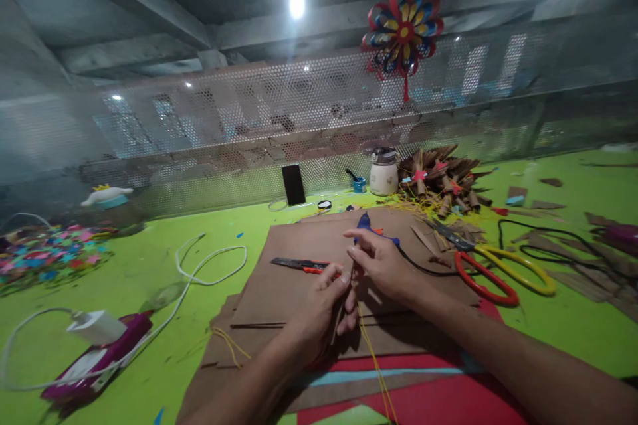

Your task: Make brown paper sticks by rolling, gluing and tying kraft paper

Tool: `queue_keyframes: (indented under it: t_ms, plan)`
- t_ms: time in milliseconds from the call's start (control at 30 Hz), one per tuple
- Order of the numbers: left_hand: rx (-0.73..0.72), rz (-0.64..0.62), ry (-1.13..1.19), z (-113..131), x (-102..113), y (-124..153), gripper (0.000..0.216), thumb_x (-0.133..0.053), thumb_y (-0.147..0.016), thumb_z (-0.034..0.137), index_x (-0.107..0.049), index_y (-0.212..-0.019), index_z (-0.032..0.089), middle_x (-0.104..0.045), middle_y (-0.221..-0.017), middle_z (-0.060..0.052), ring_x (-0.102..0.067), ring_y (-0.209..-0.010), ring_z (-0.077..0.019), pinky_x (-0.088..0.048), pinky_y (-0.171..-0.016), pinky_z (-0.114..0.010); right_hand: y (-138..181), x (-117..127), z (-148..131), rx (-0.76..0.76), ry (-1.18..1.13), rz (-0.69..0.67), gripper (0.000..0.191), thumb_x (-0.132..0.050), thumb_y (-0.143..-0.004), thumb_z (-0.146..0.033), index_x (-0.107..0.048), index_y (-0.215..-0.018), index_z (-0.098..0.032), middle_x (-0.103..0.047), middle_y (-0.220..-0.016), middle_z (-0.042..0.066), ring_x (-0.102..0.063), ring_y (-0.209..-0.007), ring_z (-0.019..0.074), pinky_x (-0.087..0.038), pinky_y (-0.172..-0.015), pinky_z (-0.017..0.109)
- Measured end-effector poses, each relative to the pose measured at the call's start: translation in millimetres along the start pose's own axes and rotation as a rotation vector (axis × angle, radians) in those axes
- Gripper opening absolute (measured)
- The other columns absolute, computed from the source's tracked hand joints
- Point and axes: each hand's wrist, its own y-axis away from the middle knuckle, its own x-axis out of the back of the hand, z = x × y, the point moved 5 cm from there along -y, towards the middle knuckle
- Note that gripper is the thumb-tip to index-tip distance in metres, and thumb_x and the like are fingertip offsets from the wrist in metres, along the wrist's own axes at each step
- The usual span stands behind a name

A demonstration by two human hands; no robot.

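Observation:
My left hand (323, 305) and my right hand (381, 264) meet over a stack of brown cardboard sheets (294, 282). Both pinch a thin brown cardboard strip (349, 282) held upright between them. A thin yellow string (373, 362) trails from the hands down toward me. Just behind my right hand lies a blue glue gun (365, 224) with a black cord. A red and black utility knife (302, 265) rests on the cardboard left of my hands.
Large scissors (491, 269) with red and yellow handles lie at right. A pile of rolled cardboard cones (443, 179), a white jar (383, 172) and a phone (294, 184) stand at the back. A pink device (94, 358) with white cable sits at left. Red paper (428, 398) lies near me.

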Motion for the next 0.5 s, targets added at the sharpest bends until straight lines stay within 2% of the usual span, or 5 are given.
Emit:
queue_keyframes:
  t_ms: [133, 233, 333, 500]
  plan:
    - [-0.007, -0.042, 0.027, 1.0, -1.3, -0.2, 0.021, -0.049, -0.085, 0.040, -0.041, -0.083, 0.020, -0.045, -0.055, 0.006, -0.043, -0.038, -0.0050, -0.025, -0.033, -0.013, -8.5, 16.0, 15.0, -0.071, -0.075, 0.093, 0.032, -0.044, -0.082, -0.032, -0.053, -0.108, -0.015, -0.051, -0.058, -0.004, -0.051, -0.048, 0.0095, -0.047, -0.048, 0.023]
    - [0.002, -0.049, 0.062, 2.8, 1.5, -1.8, 0.021, -0.049, -0.085, 0.037, -0.039, -0.076, 0.019, -0.045, -0.055, 0.006, -0.042, -0.036, -0.0050, -0.024, -0.033, -0.014, -12.6, 32.8, 20.2, -0.125, -0.097, 0.191, 0.031, -0.051, -0.076, -0.031, -0.055, -0.102, -0.014, -0.053, -0.059, -0.003, -0.050, -0.047, 0.0088, -0.046, -0.048, 0.023]
    - [0.027, -0.015, 0.112, 6.6, 9.7, -5.7, 0.024, -0.048, -0.083, 0.037, -0.041, -0.072, 0.018, -0.045, -0.054, 0.005, -0.041, -0.036, -0.0058, -0.023, -0.032, -0.015, -13.0, 45.2, 17.4, -0.113, -0.104, 0.223, 0.031, -0.056, -0.071, -0.030, -0.058, -0.097, -0.013, -0.055, -0.062, -0.002, -0.052, -0.051, 0.0095, -0.046, -0.051, 0.024]
    - [-0.031, 0.061, 0.206, 18.7, 27.2, -12.6, 0.019, -0.043, -0.082, 0.030, -0.051, -0.088, 0.014, -0.045, -0.053, 0.004, -0.042, -0.037, -0.0075, -0.026, -0.032, -0.016, -8.1, 59.7, 7.6, -0.042, 0.075, 0.251, 0.030, -0.052, -0.074, -0.032, -0.063, -0.094, -0.012, -0.052, -0.058, -0.002, -0.047, -0.049, 0.0096, -0.040, -0.051, 0.024]
